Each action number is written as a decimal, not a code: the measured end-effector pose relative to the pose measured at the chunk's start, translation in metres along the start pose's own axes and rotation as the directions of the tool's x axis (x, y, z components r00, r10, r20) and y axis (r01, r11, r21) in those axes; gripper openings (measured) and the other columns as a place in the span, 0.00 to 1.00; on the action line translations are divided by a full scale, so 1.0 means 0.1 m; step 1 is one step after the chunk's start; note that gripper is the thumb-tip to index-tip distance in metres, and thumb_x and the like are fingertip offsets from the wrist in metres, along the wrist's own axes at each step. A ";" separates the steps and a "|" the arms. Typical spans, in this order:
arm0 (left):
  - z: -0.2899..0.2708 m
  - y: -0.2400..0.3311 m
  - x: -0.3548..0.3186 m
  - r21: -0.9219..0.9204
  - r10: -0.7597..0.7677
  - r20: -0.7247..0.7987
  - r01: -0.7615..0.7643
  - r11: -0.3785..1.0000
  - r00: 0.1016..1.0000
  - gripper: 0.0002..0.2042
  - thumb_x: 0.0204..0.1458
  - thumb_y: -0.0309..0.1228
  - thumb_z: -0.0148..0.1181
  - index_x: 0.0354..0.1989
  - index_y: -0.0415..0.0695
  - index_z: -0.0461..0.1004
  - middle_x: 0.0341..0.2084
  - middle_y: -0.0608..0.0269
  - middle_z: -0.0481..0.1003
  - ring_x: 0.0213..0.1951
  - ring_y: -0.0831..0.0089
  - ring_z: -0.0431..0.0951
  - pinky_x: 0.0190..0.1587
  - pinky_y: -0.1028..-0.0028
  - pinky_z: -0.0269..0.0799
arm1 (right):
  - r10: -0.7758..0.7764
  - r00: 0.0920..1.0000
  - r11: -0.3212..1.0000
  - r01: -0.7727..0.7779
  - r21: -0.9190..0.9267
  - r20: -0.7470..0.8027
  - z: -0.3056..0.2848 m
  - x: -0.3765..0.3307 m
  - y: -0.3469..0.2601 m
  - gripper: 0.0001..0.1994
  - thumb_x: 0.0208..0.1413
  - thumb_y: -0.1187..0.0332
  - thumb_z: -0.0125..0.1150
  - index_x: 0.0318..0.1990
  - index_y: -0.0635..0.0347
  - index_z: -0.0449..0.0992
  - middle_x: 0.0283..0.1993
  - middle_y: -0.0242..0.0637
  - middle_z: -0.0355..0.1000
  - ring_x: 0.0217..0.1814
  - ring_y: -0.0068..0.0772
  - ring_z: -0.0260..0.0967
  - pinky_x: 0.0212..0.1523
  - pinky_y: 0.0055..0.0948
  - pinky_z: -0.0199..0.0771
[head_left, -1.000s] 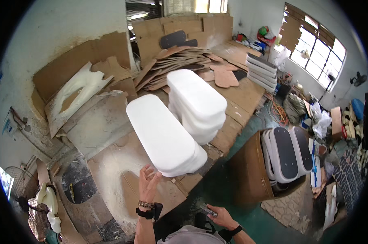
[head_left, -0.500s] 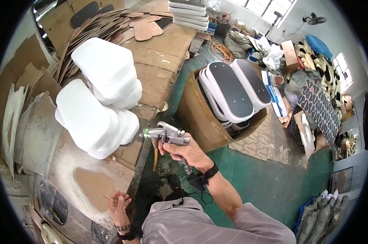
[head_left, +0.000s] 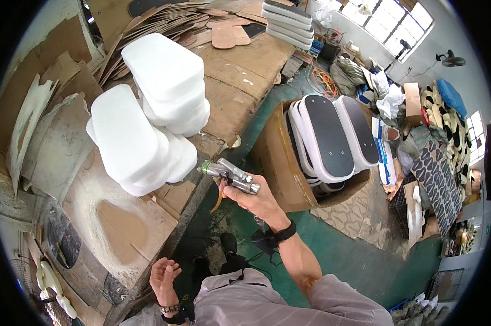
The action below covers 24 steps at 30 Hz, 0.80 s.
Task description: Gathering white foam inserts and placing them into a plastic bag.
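Note:
My right hand (head_left: 259, 202) is wrapped round the handle of a metal spray gun (head_left: 232, 175). The gun's green-ringed nozzle points left, toward two stacks of white foam pads. The front stack (head_left: 123, 133) is nearest the nozzle, and the rear stack (head_left: 164, 65) stands just behind it on the workbench (head_left: 223, 100). An orange hose hangs beneath the gun. By the bench's near edge, my left hand (head_left: 164, 278) holds nothing, its fingers loosely bent and a little apart. Pale overspray rings a bare patch of cardboard (head_left: 123, 228) in front of the pads.
Right of the bench, a cardboard box (head_left: 280, 182) holds several dark-topped white pads (head_left: 329, 141). Flat brown sheets (head_left: 166, 27) and another pad stack (head_left: 289, 24) lie at the bench's back. An orange hose coil (head_left: 322, 81) and heaped bags stand beyond the box.
The view has shifted, so bench and box appear further right. The spray gun, still in my right hand, has turned, its nozzle tilting slightly upward in the picture. My left hand's fingers are more bent.

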<state>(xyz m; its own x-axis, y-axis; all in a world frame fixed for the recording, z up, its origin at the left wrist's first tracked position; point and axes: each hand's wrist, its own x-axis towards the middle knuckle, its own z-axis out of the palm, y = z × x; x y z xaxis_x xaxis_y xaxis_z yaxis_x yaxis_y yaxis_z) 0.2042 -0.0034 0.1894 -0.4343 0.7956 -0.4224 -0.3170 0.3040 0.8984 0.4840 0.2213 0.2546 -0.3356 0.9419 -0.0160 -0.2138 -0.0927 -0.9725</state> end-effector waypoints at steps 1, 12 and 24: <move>0.01 -0.01 -0.02 -0.002 0.002 -0.001 -0.002 1.000 1.000 0.17 0.61 0.31 0.65 0.55 0.35 0.74 0.44 0.56 0.79 0.44 0.66 0.82 0.47 0.67 0.82 | -0.113 0.992 0.991 0.109 -0.078 -0.047 0.04 -0.02 0.05 0.24 0.64 0.64 0.68 0.65 0.62 0.75 0.39 0.28 0.77 0.35 0.15 0.68 0.33 0.22 0.71; -0.38 0.08 -0.22 -0.039 0.093 -0.002 -0.093 0.995 0.996 0.15 0.62 0.30 0.64 0.53 0.36 0.74 0.43 0.56 0.79 0.44 0.67 0.82 0.48 0.67 0.83 | -0.186 0.954 0.773 0.290 -0.565 0.235 0.69 -0.46 0.16 0.28 0.60 0.73 0.65 0.68 0.64 0.69 0.47 0.54 0.78 0.42 0.55 0.77 0.45 0.40 0.76; -1.40 0.33 -0.83 -0.144 0.275 0.074 -0.263 0.954 0.959 0.18 0.57 0.34 0.71 0.49 0.34 0.75 0.44 0.55 0.80 0.46 0.67 0.81 0.52 0.65 0.79 | -0.405 0.825 0.764 0.542 -0.349 0.395 2.31 -0.89 -0.39 0.28 0.58 0.76 0.69 0.67 0.69 0.70 0.48 0.49 0.80 0.43 0.36 0.80 0.46 0.30 0.78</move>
<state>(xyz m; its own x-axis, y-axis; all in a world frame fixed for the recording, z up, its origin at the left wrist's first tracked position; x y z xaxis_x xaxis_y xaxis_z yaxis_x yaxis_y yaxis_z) 0.1117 -0.1330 0.2374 -0.4408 0.8851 -0.1490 -0.3099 0.0057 0.9508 0.3104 0.0665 0.3473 -0.5527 0.6866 0.4724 -0.0256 0.5525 -0.8331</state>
